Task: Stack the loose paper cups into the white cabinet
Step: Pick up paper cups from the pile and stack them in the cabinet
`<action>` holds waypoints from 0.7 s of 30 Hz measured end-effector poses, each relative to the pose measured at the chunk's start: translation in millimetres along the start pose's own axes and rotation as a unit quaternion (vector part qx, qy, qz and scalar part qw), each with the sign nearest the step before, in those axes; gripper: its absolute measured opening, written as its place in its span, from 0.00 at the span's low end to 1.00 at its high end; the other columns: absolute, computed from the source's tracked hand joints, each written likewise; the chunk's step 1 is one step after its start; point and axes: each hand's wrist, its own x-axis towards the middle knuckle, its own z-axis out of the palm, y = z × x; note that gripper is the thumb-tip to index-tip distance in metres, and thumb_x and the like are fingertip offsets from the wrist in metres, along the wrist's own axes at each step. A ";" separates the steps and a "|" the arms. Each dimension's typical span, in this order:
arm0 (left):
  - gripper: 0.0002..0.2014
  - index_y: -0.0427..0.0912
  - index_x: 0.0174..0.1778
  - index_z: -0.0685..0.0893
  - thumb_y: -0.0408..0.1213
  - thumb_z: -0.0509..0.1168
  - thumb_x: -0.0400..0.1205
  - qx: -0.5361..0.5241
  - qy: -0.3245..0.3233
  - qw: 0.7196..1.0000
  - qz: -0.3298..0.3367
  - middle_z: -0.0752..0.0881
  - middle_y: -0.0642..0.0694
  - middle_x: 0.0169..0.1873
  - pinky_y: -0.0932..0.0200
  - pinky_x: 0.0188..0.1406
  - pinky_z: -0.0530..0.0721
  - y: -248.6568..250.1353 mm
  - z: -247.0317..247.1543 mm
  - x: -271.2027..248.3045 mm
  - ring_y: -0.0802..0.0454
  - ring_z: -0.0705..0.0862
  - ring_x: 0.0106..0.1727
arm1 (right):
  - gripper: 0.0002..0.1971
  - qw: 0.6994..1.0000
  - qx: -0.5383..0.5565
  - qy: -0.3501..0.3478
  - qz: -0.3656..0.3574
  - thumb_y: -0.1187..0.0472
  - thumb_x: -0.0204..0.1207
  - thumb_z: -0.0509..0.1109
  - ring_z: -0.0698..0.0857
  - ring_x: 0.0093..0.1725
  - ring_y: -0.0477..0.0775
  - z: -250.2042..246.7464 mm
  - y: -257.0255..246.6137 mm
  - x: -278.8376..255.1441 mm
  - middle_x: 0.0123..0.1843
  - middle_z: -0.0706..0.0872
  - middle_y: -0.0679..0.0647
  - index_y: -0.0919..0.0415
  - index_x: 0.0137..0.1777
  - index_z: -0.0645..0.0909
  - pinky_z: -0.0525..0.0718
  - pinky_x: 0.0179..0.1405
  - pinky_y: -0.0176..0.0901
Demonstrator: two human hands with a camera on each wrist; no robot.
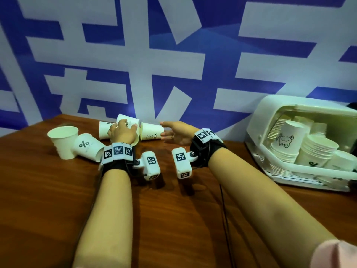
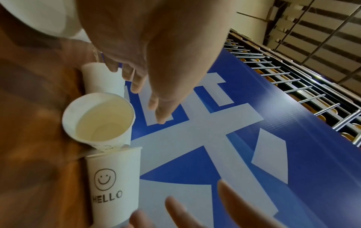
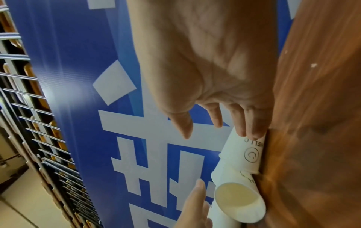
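Three white paper cups lie in a cluster at the back of the table. The smiley HELLO cup (image 1: 151,131) (image 2: 115,185) (image 3: 244,152) lies on its side. A tilted cup (image 1: 126,120) (image 2: 99,120) (image 3: 240,203) shows its open mouth beside it. A third cup (image 1: 103,130) (image 2: 103,78) lies further left. My left hand (image 1: 122,132) (image 2: 152,100) hovers over the tilted cup, fingers spread, gripping nothing. My right hand (image 1: 171,132) (image 3: 215,123) is open, its fingertips (image 3: 252,135) at the HELLO cup's base. The white cabinet (image 1: 270,113) stands at the right, open, holding stacked cups.
An upright cup (image 1: 62,140) and a fallen cup with a % mark (image 1: 87,146) sit at the table's left. A blue and white banner (image 1: 173,64) rises directly behind the cups. The wooden table (image 1: 173,209) stretches toward me between my forearms.
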 end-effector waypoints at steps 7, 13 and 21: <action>0.28 0.44 0.80 0.66 0.52 0.56 0.85 0.048 -0.019 0.998 0.033 0.69 0.37 0.75 0.43 0.75 0.66 -0.8 15.5 -7.9 0.38 0.69 0.75 | 0.18 0.998 0.009 -0.057 0.014 0.46 0.82 0.64 0.77 0.63 0.57 19.0 8.6 12.8 0.64 0.78 0.58 0.58 0.63 0.74 0.75 0.70 0.51; 0.21 0.38 0.69 0.79 0.47 0.53 0.88 0.043 -0.025 0.998 0.033 0.73 0.34 0.68 0.49 0.65 0.72 3.6 9.7 -5.4 0.37 0.77 0.63 | 0.21 0.996 0.000 -0.084 0.025 0.43 0.83 0.62 0.78 0.64 0.58 26.4 12.4 24.3 0.54 0.80 0.56 0.58 0.66 0.71 0.75 0.70 0.50; 0.20 0.34 0.64 0.80 0.46 0.61 0.84 0.038 -0.168 0.985 -0.014 0.84 0.35 0.59 0.45 0.65 0.79 13.6 3.2 -7.5 0.37 0.82 0.61 | 0.18 0.995 -0.060 -0.058 0.054 0.44 0.81 0.65 0.84 0.57 0.59 22.1 22.3 25.3 0.54 0.84 0.59 0.59 0.56 0.78 0.81 0.63 0.55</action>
